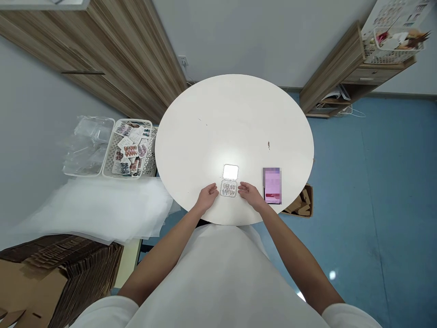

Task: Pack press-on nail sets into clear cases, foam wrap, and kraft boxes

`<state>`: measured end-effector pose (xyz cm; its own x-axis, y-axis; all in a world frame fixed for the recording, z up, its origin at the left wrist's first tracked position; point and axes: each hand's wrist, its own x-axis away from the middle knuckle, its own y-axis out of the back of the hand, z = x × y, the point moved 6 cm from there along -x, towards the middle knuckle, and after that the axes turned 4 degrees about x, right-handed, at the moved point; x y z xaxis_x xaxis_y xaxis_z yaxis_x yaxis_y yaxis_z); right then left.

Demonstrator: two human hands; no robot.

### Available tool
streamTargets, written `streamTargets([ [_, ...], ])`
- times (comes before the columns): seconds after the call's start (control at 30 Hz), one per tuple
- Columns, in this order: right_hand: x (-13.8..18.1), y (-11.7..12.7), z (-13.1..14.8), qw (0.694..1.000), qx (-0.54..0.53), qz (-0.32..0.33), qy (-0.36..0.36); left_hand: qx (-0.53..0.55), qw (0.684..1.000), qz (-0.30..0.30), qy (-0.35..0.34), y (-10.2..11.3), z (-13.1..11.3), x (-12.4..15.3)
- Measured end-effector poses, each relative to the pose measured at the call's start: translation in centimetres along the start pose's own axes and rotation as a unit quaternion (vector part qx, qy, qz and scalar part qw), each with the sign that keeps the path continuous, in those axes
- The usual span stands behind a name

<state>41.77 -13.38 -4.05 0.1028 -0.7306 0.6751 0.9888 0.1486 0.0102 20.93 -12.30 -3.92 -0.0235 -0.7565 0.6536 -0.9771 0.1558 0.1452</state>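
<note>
A small clear plastic case lies open on the round white table near its front edge; its lower half holds several press-on nails and its lid is flipped back. My left hand touches the case's left side with curled fingers. My right hand touches its right side the same way. A pink card or box lies just right of my right hand.
A white basket of nail sets and a clear plastic tray stand on a side surface at left, with white sheets and flattened cardboard below. A cardboard box sits on the blue floor at right.
</note>
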Motion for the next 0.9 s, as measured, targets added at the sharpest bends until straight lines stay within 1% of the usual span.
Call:
streamTargets([
  [0.13,-0.3,-0.9,-0.2,1.000,0.022,0.007,-0.001,0.015,0.999,0.037,0.004,-1.0,-0.4,-0.4],
  [0.23,0.0,-1.7,0.0,0.998,0.053,-0.017,0.012,0.026,0.996,0.087,-0.027,-1.6,-1.0,-0.1],
  [0.27,0.2,-1.9,0.0,0.998,0.058,-0.026,0.018,0.029,0.994,0.096,-0.038,-1.6,-1.2,0.2],
  [0.33,0.8,-2.2,0.2,0.997,0.058,-0.038,0.034,0.024,0.995,0.086,-0.052,-1.2,-1.3,0.7],
  [0.43,1.9,-2.5,0.6,0.995,0.051,-0.045,0.068,-0.011,0.997,0.037,-0.061,-0.1,-1.2,1.5],
  [0.5,2.8,-2.6,0.9,0.994,0.047,-0.053,0.088,-0.032,0.996,0.032,-0.078,0.3,-1.4,2.1],
  [0.63,4.8,-2.6,1.8,0.988,0.047,-0.092,0.112,-0.017,0.992,0.078,-0.098,0.6,-2.2,3.2],
  [0.8,6.7,-3.4,3.0,0.983,0.031,-0.120,0.134,0.077,0.983,0.141,-0.086,1.0,-3.3,4.3],
  [0.9,7.6,-4.0,3.5,0.980,0.014,-0.135,0.145,0.113,0.975,0.174,-0.072,1.4,-3.6,5.0],
])
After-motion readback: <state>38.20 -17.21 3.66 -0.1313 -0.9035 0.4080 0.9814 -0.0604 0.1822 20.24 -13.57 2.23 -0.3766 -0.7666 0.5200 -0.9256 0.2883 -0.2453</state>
